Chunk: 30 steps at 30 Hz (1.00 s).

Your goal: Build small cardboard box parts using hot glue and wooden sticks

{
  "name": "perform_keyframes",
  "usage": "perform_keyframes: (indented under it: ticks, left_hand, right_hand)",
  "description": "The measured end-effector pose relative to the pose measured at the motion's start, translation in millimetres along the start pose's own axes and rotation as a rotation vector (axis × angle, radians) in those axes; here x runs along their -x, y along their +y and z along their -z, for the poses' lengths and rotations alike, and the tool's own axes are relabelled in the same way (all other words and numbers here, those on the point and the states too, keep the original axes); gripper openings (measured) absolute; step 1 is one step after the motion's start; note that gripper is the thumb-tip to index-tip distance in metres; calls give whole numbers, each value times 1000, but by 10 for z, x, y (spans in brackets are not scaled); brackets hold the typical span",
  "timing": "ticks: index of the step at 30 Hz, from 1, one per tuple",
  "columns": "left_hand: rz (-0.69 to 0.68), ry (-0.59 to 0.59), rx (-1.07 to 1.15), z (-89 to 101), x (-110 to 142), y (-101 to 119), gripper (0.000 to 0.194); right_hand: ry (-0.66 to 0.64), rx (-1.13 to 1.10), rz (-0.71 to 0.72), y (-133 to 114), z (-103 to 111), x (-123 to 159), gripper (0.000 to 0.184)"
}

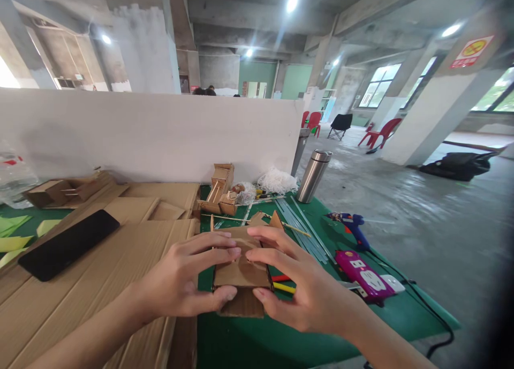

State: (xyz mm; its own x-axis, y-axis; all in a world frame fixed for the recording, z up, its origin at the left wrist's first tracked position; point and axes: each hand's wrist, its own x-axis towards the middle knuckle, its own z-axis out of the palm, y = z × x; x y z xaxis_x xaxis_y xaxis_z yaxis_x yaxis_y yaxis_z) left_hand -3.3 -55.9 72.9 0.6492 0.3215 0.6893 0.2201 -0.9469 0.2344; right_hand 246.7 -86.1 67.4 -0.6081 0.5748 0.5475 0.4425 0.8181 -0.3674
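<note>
Between my two hands is a small brown cardboard box, held over the green table near its front. My left hand grips its left side, fingertips on the top and thumb at the near lower edge. On the opposite side, my right hand mirrors that hold, its fingers over the top and its thumb at the near right corner. A brown flap or side face shows below the thumbs. Behind the box, partly hidden by my fingers, lie cardboard scraps. A red and a yellow stick-like thing show beside my right hand.
Cardboard sheets cover the left, with a black phone on them. Toward the right are glue sticks, a blue glue gun, a purple power strip with a cable, and a steel flask. A white partition stands behind.
</note>
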Motion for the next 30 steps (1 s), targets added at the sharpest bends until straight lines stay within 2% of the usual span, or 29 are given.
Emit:
perform_keyframes:
  ticks: [3,8,25,27,30]
  left_hand:
    - [10,-10,-9,16,5,4,42]
    - [2,-54,-99,46,16,-4,54]
    - [13,-49,-168,40,-30,8,36]
    - [17,-81,-155,33,-8,8,41]
    - [36,-203,-106,-47,110,-25,69]
  right_hand:
    - [-15,3,-9,-17,7,-14,34]
    - [-47,27,-20,-33,36,-17,40]
    - [-45,18,-31,-13,71,-1,36]
    - [-67,12,-44,-19,74,9,37]
    - [-107,-4,-63,-16,35,72,49]
